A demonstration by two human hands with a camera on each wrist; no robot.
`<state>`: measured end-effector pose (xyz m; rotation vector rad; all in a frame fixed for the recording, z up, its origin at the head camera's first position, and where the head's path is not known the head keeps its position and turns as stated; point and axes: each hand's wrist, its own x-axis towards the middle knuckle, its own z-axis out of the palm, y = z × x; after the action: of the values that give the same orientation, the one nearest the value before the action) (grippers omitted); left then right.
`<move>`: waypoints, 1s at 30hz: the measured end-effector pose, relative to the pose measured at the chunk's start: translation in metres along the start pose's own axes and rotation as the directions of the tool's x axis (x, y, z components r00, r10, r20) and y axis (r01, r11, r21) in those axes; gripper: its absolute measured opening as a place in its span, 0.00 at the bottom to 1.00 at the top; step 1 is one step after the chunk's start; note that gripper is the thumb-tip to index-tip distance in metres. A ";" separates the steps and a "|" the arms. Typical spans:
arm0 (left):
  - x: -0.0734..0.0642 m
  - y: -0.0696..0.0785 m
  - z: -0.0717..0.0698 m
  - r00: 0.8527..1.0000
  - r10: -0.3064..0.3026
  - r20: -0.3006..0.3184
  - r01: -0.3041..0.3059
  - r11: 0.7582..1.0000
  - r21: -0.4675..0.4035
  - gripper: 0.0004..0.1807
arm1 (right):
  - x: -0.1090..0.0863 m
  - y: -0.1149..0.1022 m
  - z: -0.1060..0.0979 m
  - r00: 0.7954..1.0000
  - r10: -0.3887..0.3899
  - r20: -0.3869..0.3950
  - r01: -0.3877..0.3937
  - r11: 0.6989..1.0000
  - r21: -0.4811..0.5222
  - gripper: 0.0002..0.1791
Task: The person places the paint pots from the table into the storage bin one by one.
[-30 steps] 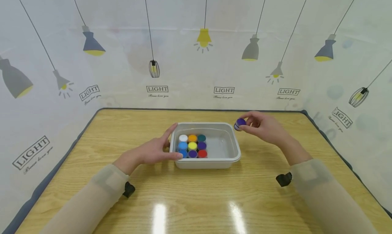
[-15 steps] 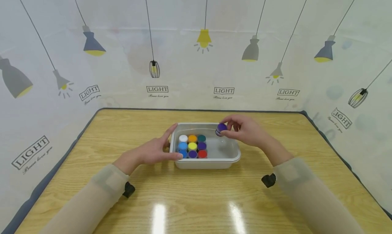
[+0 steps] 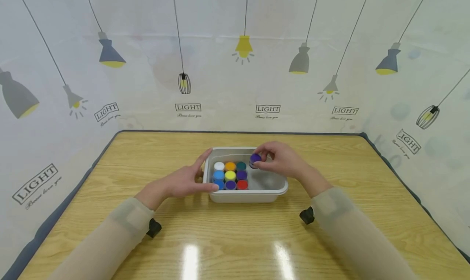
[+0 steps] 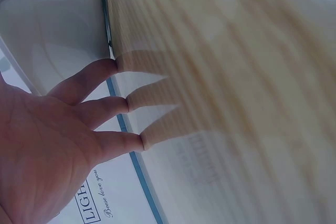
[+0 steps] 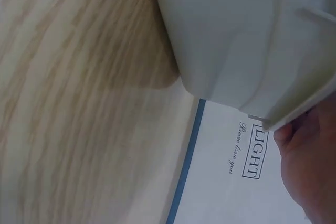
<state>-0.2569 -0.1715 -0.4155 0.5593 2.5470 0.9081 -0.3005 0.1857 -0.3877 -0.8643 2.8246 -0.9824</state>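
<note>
A pale grey plastic bin [image 3: 244,198] stands on the wooden table. Inside its left part sit several small round paint jars with coloured lids, among them a yellow-topped jar [image 3: 230,175], a red one [image 3: 242,184] and a white one [image 3: 219,166]. My right hand [image 3: 280,159] pinches a purple-lidded jar [image 3: 255,160], tilted, above the bin's interior, just right of the green-topped jar [image 3: 240,166]. Thumb and index finger of my left hand [image 3: 183,179] rest spread along the bin's left rim; its other fingers [image 4: 113,145] reach straight down toward the tabletop. The right wrist view hides the held jar behind the bin wall.
The light wood table [image 3: 227,235] ends at a dark blue edge [image 3: 312,133] against a white backdrop [image 3: 220,121] printed with lamps. Bare bin floor [image 3: 262,181] shows right of the jars. Black wrist cameras [image 3: 307,215] are strapped at both cuffs.
My right hand has carried the purple-lidded jar leftward, from beyond the bin's right rim to over its inside, close to the rows. The left hand stays put.
</note>
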 end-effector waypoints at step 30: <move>0.000 0.002 0.003 1.000 0.004 -0.017 -0.003 1.000 0.015 0.67 | 0.009 -0.003 0.014 0.991 0.097 0.096 -0.058 0.936 -0.348 0.19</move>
<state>-0.2550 -0.1684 -0.4160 0.5632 2.5707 0.8988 -0.3033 0.1714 -0.3952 -0.7930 2.9508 -0.4175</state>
